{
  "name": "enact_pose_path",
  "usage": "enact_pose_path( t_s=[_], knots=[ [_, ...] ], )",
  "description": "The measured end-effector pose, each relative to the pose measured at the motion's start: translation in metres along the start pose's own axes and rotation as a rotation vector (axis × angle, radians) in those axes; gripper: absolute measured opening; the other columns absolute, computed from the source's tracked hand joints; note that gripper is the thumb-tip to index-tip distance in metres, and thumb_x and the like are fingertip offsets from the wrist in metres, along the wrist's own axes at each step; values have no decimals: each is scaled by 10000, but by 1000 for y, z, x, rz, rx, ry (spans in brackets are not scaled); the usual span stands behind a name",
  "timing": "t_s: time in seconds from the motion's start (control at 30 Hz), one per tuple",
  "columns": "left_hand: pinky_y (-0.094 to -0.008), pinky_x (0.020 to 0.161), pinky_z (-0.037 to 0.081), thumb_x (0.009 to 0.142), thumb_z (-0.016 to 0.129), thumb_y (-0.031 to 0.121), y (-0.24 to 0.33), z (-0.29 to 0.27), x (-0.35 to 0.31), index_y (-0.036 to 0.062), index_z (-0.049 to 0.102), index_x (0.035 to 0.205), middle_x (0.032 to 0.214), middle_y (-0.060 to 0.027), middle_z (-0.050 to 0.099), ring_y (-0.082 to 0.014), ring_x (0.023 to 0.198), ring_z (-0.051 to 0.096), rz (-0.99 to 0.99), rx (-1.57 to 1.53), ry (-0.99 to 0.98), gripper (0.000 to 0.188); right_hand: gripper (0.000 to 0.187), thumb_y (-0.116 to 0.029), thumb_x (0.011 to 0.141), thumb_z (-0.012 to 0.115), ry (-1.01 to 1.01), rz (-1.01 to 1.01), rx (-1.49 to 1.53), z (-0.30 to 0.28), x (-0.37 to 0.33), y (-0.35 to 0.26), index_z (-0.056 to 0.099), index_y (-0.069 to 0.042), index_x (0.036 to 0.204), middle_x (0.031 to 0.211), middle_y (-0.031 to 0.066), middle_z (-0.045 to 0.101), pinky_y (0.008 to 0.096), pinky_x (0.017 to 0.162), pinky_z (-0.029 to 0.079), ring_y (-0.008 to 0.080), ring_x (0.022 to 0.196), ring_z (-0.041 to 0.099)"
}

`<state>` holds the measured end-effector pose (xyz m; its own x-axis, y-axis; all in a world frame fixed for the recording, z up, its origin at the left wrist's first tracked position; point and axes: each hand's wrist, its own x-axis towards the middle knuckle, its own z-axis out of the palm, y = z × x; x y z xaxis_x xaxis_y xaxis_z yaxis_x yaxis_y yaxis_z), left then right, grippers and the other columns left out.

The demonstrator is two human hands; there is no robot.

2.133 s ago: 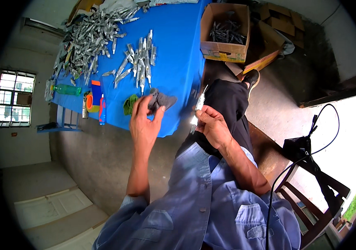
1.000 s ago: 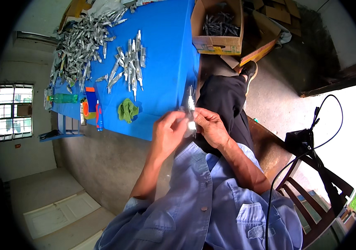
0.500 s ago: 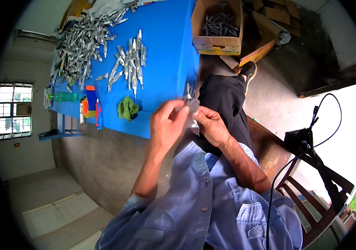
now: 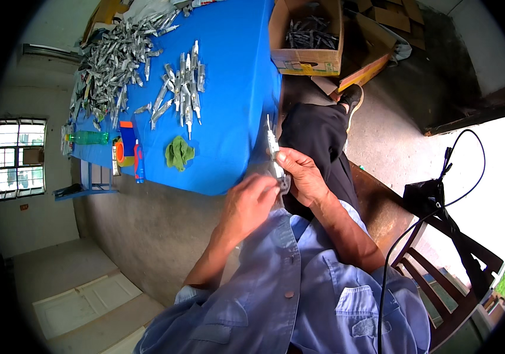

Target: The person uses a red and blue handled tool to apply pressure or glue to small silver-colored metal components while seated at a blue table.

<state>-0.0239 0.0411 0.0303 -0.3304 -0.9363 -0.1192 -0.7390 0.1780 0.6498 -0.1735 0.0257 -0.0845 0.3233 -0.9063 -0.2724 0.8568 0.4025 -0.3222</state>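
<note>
Evidently light enough for one hand, a slender white-and-silver, pen-shaped piece (image 4: 272, 143) is held over the person's lap, just beyond the near right edge of the blue-covered surface (image 4: 234, 88). The right hand (image 4: 304, 177) pinches it around its middle, the thumb laid along its side. The left hand (image 4: 247, 199) is at its lower end, fingers bunched and blurred; I cannot tell whether they grip it. A scrap of soft-looking grey cloth (image 4: 286, 184) shows between the hands, partly hidden.

I would judge the piece stiff along its body and a little slippery, since it shines like smooth plastic or metal. Its thin tip looks the most fragile part, so the thicker middle seems the safest place to take hold.

Its long axis runs away from the person's body, leaning slightly left toward the far end. The narrow tip points away, toward the top of the view, while the thicker end lies back toward the shirt, partly covered by the fingers.

On the surface, a loose cluster of similar silver-grey pieces (image 4: 188, 94) lies with many of its tips pointing toward or away from the person, near a crumpled green cloth (image 4: 178, 153).
</note>
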Motion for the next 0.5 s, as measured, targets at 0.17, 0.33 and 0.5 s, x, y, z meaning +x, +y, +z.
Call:
enact_pose_path(
  t_s=[0.17, 0.33, 0.5],
  knots=[
    [-306, 598, 511, 905, 787, 80, -21, -3, -12, 29, 729, 1023, 867, -71, 708, -141, 666, 650, 71, -19, 136, 141, 263, -177, 1042, 682, 2, 3, 0, 2, 0, 0, 720, -49, 1268, 1112, 34, 757, 309, 847, 594, 136, 964, 710],
    [-262, 592, 485, 942, 772, 84, -15, -23, 19, -11, 723, 1053, 824, -45, 713, -70, 671, 589, 25, -121, 304, 155, 316, -179, 1079, 622, -25, 37, -33, 9, -2, -7, 666, -43, 1360, 1137, 47, 747, 334, 876, 587, 157, 993, 704],
    [-272, 582, 487, 950, 764, 91, -30, -5, 60, -18, 725, 1051, 801, -49, 710, -75, 658, 590, 59, -151, 332, 153, 310, -186, 1094, 590, -79, 42, -100, 1, -3, -7, 661, -43, 1360, 1133, 48, 739, 320, 857, 584, 148, 985, 699]
  ],
)
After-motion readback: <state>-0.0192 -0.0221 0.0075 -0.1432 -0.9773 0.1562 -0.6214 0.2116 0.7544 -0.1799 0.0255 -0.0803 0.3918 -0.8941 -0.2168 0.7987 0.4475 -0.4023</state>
